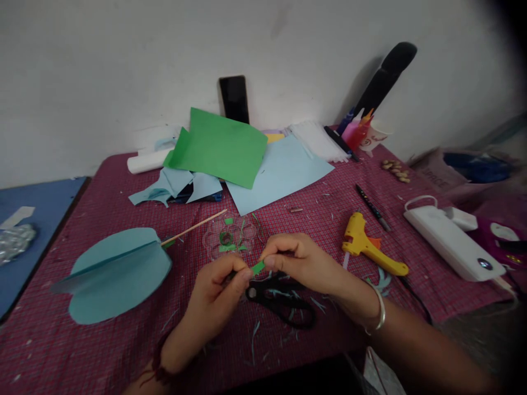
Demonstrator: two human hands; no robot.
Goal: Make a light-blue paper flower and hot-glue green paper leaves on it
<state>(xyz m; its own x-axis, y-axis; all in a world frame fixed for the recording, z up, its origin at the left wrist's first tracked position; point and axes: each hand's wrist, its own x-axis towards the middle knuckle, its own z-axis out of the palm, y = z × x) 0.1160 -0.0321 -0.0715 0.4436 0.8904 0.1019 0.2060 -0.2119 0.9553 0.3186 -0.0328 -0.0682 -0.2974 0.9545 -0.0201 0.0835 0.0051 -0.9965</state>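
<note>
Paper strip (258, 267), ends behind hands (218, 288) (302, 266)

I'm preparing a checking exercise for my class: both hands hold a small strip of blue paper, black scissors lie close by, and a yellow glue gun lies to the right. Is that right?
Not quite: the strip of paper between the left hand and right hand is green, not blue, as the head view shows. The scissors and glue gun are as you say.

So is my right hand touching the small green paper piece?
Touching. The head view shows your right hand pinching one end of the green paper piece.
</note>
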